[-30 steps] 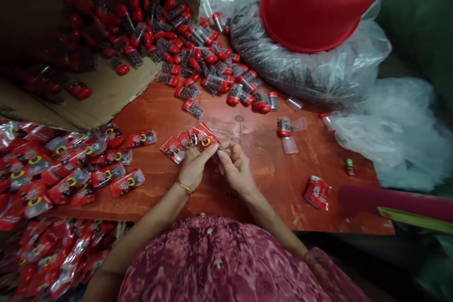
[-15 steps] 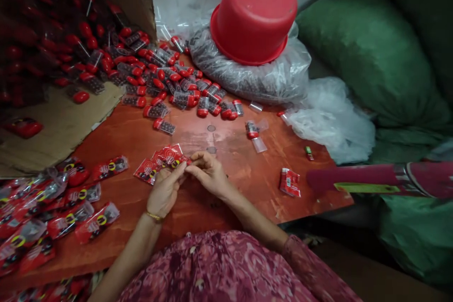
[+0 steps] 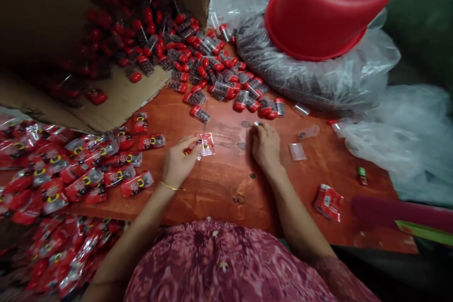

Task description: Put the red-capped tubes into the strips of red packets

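My left hand (image 3: 180, 163), a gold bangle at its wrist, is closed on a small red printed packet (image 3: 207, 145). The packet juts out to the right of my thumb and fingers, with a pale lower part. Over the table farther right, my right hand (image 3: 266, 147) has its fingers curled down. A small clear or shiny bit shows at its fingertips, but what it holds is mostly hidden by the hand. Right of that hand lie a clear flat plastic piece (image 3: 297, 151) and another clear strip (image 3: 309, 132).
Red-capped clear containers of dark beads (image 3: 222, 89) spill from a cardboard box (image 3: 141, 106). Filled red packets (image 3: 85, 184) pile up at left. A red tub (image 3: 318, 14) sits upside down on a plastic bag (image 3: 297, 78). A red packet (image 3: 329, 203) lies at right.
The view has swung left. My hands have parted, the right one reaching forward and right. The fan of red packets no longer shows as before; the container beside the clear plastic pieces is gone from there.
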Action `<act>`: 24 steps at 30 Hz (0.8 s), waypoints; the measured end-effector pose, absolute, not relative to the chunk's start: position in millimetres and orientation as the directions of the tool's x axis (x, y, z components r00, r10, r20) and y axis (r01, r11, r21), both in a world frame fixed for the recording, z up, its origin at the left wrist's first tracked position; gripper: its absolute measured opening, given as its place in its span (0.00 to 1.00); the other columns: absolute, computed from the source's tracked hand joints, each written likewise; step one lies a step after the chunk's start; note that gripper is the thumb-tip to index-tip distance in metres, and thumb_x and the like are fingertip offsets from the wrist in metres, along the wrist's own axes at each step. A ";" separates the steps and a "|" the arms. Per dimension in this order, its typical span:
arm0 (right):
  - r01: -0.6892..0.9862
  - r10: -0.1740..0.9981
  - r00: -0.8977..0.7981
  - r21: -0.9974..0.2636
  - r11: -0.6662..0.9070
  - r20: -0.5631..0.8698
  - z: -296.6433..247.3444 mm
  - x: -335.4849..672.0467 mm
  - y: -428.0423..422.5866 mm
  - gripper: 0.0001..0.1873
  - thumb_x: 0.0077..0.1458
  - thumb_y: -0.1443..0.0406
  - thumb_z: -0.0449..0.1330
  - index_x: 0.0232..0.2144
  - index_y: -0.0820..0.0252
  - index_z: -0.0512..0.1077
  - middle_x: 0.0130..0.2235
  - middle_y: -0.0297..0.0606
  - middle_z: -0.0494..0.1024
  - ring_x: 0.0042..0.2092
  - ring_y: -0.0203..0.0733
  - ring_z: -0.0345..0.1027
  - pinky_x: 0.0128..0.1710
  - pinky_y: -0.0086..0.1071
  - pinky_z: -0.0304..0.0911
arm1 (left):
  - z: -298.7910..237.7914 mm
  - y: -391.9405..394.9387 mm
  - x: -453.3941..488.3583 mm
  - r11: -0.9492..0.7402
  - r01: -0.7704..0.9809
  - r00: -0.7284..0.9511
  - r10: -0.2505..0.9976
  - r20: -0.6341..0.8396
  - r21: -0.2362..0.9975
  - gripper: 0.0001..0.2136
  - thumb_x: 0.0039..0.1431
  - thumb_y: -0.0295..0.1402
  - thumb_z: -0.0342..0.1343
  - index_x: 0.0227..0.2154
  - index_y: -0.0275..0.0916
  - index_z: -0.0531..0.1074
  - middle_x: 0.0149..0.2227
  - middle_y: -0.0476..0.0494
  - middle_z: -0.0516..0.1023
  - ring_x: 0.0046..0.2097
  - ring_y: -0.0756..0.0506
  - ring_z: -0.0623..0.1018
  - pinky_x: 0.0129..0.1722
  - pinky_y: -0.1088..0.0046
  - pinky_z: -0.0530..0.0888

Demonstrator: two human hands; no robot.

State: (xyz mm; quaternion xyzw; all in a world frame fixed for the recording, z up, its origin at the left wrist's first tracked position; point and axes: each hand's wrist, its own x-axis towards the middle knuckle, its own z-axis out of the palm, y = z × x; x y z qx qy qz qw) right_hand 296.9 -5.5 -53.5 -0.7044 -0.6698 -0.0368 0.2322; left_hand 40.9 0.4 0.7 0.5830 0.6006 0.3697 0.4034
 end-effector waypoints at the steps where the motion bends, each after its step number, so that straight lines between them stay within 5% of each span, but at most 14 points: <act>1: 0.949 0.926 0.007 -0.293 0.113 0.378 -51.7 288.8 -9.1 0.15 0.56 0.70 0.46 0.43 0.65 0.68 0.49 0.52 0.71 0.50 0.48 0.63 0.48 0.44 0.57 | -2.1 1.0 48.1 -0.068 0.568 0.108 0.994 0.007 0.820 0.15 0.48 0.39 0.58 0.40 0.40 0.75 0.50 0.38 0.73 0.57 0.37 0.66 0.58 0.53 0.57; 4: 0.889 0.886 -0.147 -0.333 0.313 0.440 -45.3 272.2 -19.7 0.12 0.56 0.70 0.49 0.40 0.63 0.69 0.47 0.47 0.74 0.50 0.45 0.64 0.52 0.44 0.56 | -9.1 6.8 57.1 -0.274 0.800 0.308 0.951 0.027 0.533 0.14 0.51 0.37 0.57 0.41 0.44 0.75 0.57 0.41 0.66 0.62 0.34 0.55 0.59 0.47 0.50; 7: 0.865 0.866 -0.075 -0.400 0.303 0.494 -38.8 262.7 -28.4 0.09 0.55 0.67 0.52 0.37 0.61 0.70 0.44 0.45 0.76 0.49 0.46 0.66 0.52 0.45 0.56 | -15.1 12.5 56.5 -0.305 0.852 0.333 0.943 0.008 0.425 0.11 0.54 0.38 0.54 0.39 0.46 0.76 0.57 0.42 0.67 0.62 0.33 0.55 0.58 0.46 0.50; 17: 0.765 0.836 -0.058 -0.514 0.388 0.545 -23.5 217.1 -36.9 0.07 0.53 0.68 0.55 0.34 0.58 0.72 0.40 0.43 0.78 0.45 0.45 0.68 0.46 0.42 0.62 | -19.0 6.4 63.5 -0.305 0.853 0.288 0.952 0.106 0.423 0.12 0.58 0.36 0.49 0.35 0.46 0.78 0.50 0.44 0.74 0.59 0.35 0.62 0.58 0.46 0.50; 21: 0.766 0.850 -0.052 -0.525 0.371 0.524 -27.2 218.9 -37.9 0.07 0.54 0.67 0.54 0.34 0.58 0.72 0.40 0.43 0.78 0.44 0.45 0.68 0.46 0.42 0.61 | -20.7 5.9 62.2 -0.281 0.865 0.270 0.959 0.088 0.417 0.15 0.57 0.40 0.49 0.44 0.45 0.74 0.55 0.41 0.69 0.61 0.33 0.59 0.57 0.44 0.50; 24: 0.764 0.855 -0.044 -0.534 0.362 0.516 -31.2 222.2 -38.8 0.07 0.54 0.68 0.54 0.33 0.58 0.72 0.39 0.42 0.78 0.43 0.44 0.69 0.45 0.42 0.61 | -22.2 8.8 64.1 -0.266 0.873 0.256 0.963 0.080 0.409 0.14 0.56 0.40 0.50 0.42 0.47 0.75 0.57 0.42 0.67 0.61 0.33 0.57 0.58 0.45 0.49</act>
